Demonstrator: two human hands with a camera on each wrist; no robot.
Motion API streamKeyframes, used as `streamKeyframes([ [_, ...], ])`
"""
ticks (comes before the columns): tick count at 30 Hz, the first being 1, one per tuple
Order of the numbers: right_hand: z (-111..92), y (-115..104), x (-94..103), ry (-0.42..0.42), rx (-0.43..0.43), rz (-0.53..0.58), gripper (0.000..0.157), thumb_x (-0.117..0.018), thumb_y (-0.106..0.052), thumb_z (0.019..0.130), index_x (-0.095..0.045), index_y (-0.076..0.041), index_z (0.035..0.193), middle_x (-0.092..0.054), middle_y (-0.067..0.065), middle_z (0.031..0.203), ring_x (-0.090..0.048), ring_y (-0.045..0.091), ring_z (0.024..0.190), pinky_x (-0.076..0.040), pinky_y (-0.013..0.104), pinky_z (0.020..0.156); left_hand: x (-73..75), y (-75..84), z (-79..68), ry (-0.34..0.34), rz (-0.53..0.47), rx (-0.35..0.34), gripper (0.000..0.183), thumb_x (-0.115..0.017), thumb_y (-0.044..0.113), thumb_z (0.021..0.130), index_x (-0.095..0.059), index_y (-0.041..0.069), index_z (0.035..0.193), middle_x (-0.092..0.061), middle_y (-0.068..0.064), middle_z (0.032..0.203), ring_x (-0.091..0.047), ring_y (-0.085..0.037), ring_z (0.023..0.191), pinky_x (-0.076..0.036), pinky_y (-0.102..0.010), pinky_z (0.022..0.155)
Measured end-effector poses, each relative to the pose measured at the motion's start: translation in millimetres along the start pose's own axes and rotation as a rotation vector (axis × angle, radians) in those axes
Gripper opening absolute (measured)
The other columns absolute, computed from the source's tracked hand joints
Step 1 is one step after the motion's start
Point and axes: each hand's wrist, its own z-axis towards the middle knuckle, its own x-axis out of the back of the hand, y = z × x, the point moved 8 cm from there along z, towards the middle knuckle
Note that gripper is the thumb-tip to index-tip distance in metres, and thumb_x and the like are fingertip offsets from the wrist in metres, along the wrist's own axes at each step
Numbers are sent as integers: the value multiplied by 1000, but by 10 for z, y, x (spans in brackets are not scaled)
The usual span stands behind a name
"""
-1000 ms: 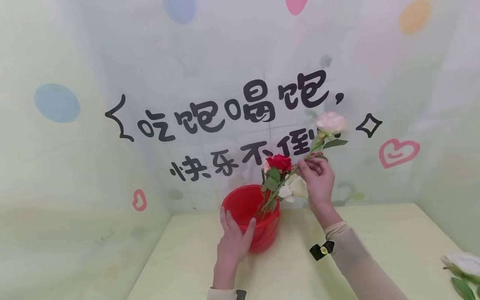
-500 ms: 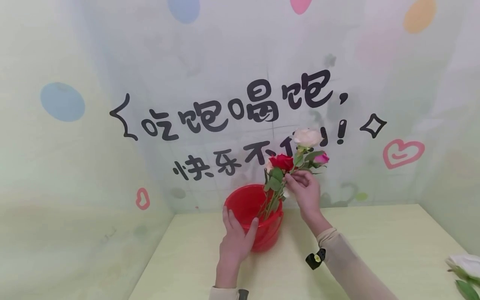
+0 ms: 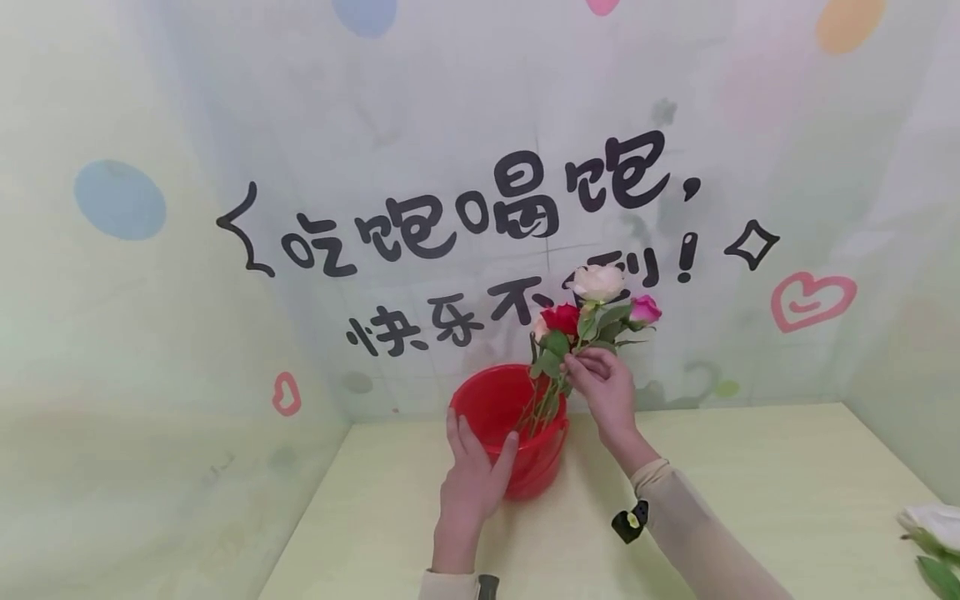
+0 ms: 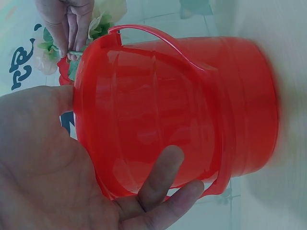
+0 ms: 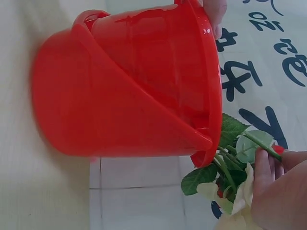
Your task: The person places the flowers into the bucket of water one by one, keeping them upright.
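A red bucket (image 3: pixel 517 467) stands on the table, its handle hanging down. My left hand (image 3: pixel 468 492) holds it at the near rim, fingers along the left side and thumb at the right. The left wrist view shows the thumb at the rim. My right hand (image 3: pixel 603 392) pinches the green stem of a pale rose (image 3: pixel 597 283) between thumb and fingers, above the right rim. Beside it a red rose (image 3: pixel 560 319) and a magenta rose (image 3: pixel 645 310) lean out of the bucket. A cream rose (image 5: pixel 240 206) below my right hand shows in the right wrist view.
Another white rose (image 3: pixel 933 525) with green leaves lies at the table's right edge, partly out of frame. Behind the bucket rises a printed backdrop (image 3: pixel 420 108) with black lettering. The pale table (image 3: pixel 750 483) stretches to either side of the bucket.
My right hand has moved left and down with the pale rose, bringing it next to the red rose. The magenta rose has come into fuller view. My left hand stays on the bucket.
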Motion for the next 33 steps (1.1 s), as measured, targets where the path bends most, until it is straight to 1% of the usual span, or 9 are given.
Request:
streamKeyframes([
  [4,-2,32,21,7,-5,5,26,-70,-1,100,-61,12,121,-74,23,113,-77,14,89,-62,31,85,-9,-8,14,0,-3,1,107,-70,54,95,-10,-1,166,-24,-22,166,-60,-17,60,-63,-41,63],
  [8,-10,72,40,7,-34,-23,27,-69,-3,102,-61,11,124,-72,28,120,-78,14,90,-62,32,86,-9,-12,16,-4,-5,11,109,-70,53,94,-9,0,167,-25,-22,166,-60,-18,61,-63,-41,63],
  [10,-13,95,44,4,-45,-42,27,-69,-4,102,-62,10,124,-72,28,121,-77,13,89,-62,32,86,-6,-14,16,-5,-6,16,109,-71,53,94,-9,1,167,-24,-22,167,-60,-18,62,-63,-42,63],
  [15,-29,149,23,-6,-56,-77,27,-69,-6,102,-63,11,121,-74,27,116,-77,13,86,-63,31,83,-8,-13,10,-9,-4,18,108,-70,53,95,-9,0,167,-23,-21,167,-60,-18,61,-63,-42,64],
  [17,-46,168,9,-10,-60,-96,27,-70,-7,102,-64,12,121,-74,28,115,-78,14,86,-63,31,82,-12,-14,11,-8,-5,18,108,-70,53,95,-9,0,167,-25,-22,167,-60,-18,61,-63,-41,64],
  [21,-91,219,1,-12,-73,-127,27,-70,-5,102,-63,14,120,-73,31,113,-78,16,85,-63,28,80,-24,-16,2,-12,-3,26,108,-70,53,95,-9,0,167,-25,-22,166,-60,-17,61,-63,-41,64],
  [24,-121,260,7,-10,-88,-137,26,-70,-4,101,-63,14,119,-73,31,112,-77,14,83,-63,26,78,-26,-13,-2,-15,-3,29,108,-70,53,95,-9,0,167,-24,-21,167,-59,-17,60,-63,-41,64],
  [28,-138,295,11,-14,-99,-158,26,-72,-6,101,-65,13,118,-75,28,110,-76,12,83,-63,27,79,-12,-2,-6,-15,-8,28,108,-70,53,95,-9,1,167,-25,-21,167,-60,-17,61,-63,-41,64],
  [33,-128,320,9,-42,-102,-171,26,-72,-7,101,-67,13,117,-75,28,112,-78,15,87,-62,28,83,7,-3,-8,-9,-17,23,109,-70,54,95,-8,1,167,-26,-21,166,-60,-18,62,-63,-42,64],
])
